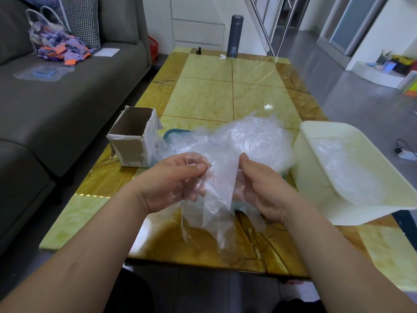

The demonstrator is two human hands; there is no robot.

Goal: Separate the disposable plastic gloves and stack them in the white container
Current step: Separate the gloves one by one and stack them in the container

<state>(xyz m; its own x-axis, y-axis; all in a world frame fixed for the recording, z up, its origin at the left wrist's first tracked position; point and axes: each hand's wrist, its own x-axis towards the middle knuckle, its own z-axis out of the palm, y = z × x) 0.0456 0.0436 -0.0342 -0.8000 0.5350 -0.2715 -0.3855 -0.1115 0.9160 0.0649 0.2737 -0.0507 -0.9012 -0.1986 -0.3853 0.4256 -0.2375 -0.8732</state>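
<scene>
Looking down on the yellow marble-look worktop (203, 98), the white container (311, 177) sits at the right edge, tipped a bit, with some clear film lying inside it, so I'd guess part of the stack is done. The big crumpled pile of plastic gloves (252, 136) is in the middle, just behind the hands and right beside the container, with an open cardboard box (133, 143) off to its left. In front of the pile, one glove (216, 199) hangs down over the near edge, held between the left hand (173, 179) and the right hand (259, 186). Both sets of fingers are pinching: left thumb and forefinger (200, 167) nip the film near its top, and the right thumb (244, 158) presses the other edge against the curled fingers. Can't tell if it's one glove or two stuck together. I'd call this the peel-apart step. Next move wants a gentle sideways pull, then carrying the glove right and laying it flat.
</scene>
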